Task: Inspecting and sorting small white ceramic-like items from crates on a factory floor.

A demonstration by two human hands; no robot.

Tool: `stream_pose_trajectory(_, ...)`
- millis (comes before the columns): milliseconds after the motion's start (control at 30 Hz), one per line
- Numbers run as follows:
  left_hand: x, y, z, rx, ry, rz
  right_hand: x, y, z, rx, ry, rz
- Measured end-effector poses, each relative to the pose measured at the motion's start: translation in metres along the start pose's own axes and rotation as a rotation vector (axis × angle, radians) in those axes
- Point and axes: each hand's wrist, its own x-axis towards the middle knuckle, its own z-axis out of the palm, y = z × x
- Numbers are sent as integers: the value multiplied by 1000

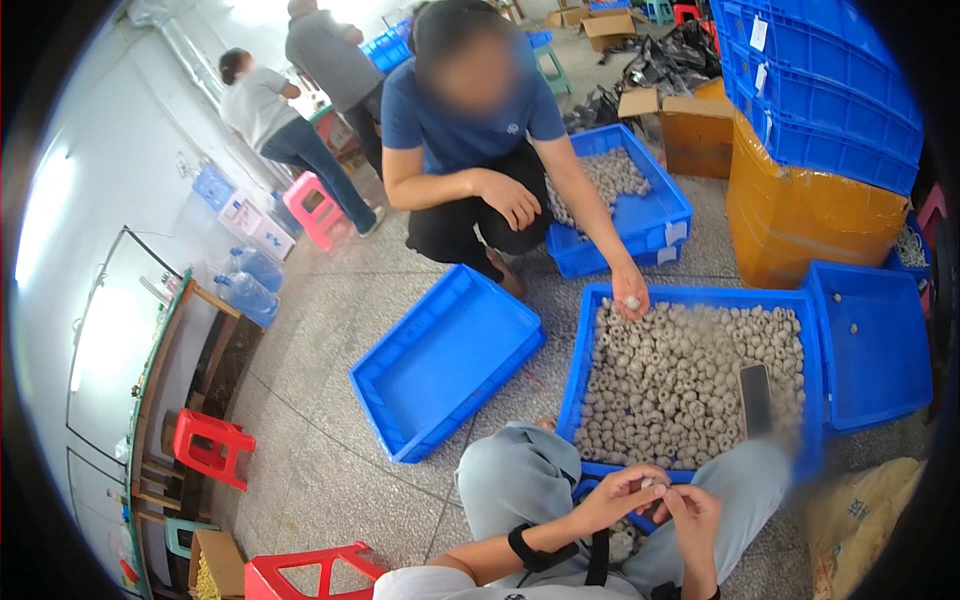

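Note:
My left hand (622, 497) is closed in a pinch on a small pale grey piece (648, 483), above my lap. My right hand (692, 512) meets it there, its fingers pressed together at the same spot; whether they grip that piece or another is too small to make out. Just beyond my knees, a blue crate (572, 400) holds a deep layer of grey ring-shaped pieces (660, 385). A dark phone (756, 400) rests on them at the right. Between my legs, partly hidden by my arms, more grey pieces (622, 542) lie in a blue container.
Opposite, a crouching co-worker's hand (628, 288) holds a grey piece over the crate's far left corner. A blue crate (445, 360) lies at left, another (868, 345) at right. Stacked blue crates (820, 90) top a taped carton (805, 215). Red stools (212, 447) stand left.

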Motion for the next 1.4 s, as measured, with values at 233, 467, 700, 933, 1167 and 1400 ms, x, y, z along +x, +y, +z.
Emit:
stream_pose_trajectory(233, 11, 6, -5, 152, -102, 101, 0, -20, -11, 447, -106, 276)
stream_pose_trajectory(467, 15, 19, -9, 229, -172, 159, 11, -14, -19, 533, -303, 434)
stream_pose_trajectory(700, 10, 22, -5, 32, 18, -42, 6, -16, -14, 465, -175, 301)
stream_pose_trajectory(933, 13, 24, -8, -46, 115, -73, 8, -22, -12, 322, -26, 235)
stream_pose_trajectory(1167, 7, 26, -4, -10, 75, -68, 11, -24, -3, 375, -35, 226)
stream_pose_trajectory(1400, 11, 20, -7, 178, 12, 148, 7, -28, 1, 238, -15, 133)
